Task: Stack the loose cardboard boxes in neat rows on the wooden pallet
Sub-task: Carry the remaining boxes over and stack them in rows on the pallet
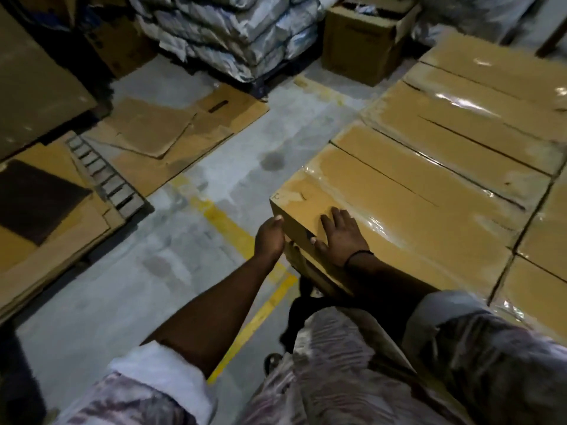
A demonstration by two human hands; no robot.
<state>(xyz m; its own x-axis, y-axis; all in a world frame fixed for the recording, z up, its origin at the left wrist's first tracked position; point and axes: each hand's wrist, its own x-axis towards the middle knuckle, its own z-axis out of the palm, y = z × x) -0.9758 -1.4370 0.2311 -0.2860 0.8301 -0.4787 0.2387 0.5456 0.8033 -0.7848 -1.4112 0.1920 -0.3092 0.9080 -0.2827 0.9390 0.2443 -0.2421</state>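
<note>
Patterned sleeves [138, 403] filled 6 o'clock, with both forearms reaching toward centre. Target carton [399, 216] sat at the near corner of the stack, centre to 3 o'clock. It was tan cardboard, long and flat-topped, with glossy clear tape along the top and a small scuff at the far-left corner.

Right hand [340, 237] lay flat on the carton's top, fingers straight and spread, thumb at the near-left edge, black band at the wrist. It pressed and gripped nothing. Left hand [270, 237] was against the carton's left side face, thumb up by the top edge. Its fingers were hidden, so can't tell how far open.

Count:
- 2 hands, both on 1 carton.
- Stacked sealed cartons [478, 118]: at least 4 tops in the row running to 1 o'clock, at least 2 more at 3–4 o'clock. Seams were blurred, so exact count unclear.
- 1 open carton [365, 41] on the floor at 12–1 o'clock.
- Flattened cardboard sheets [171, 130] at 10 o'clock.
- 1 yellow floor line [227, 222] at centre.
</note>
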